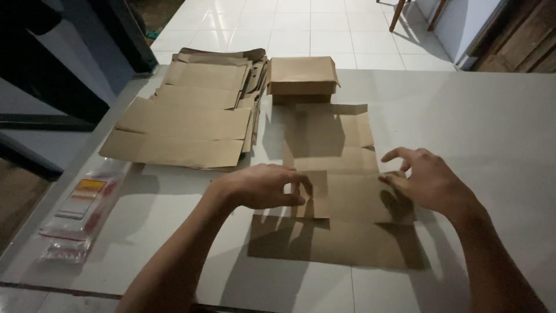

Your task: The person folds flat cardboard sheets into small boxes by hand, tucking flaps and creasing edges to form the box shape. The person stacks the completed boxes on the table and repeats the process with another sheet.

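Brown flat cardboard box blank (pixel 336 191) on the white surface (pixel 492 133), left hand (pixel 260 186) and right hand (pixel 425 179) on its edges, fingers loose, grasping nothing.

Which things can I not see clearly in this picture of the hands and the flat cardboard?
- Head view: the left hand covers part of the flat cardboard sheet, so contact there is unclear.
- Shadow under the right hand hides its fingertips' contact.
- The print on the plastic packet is too small.
- The stack of flat cardboard: the count is hidden by overlap.
- The folded box: its inside is closed off.
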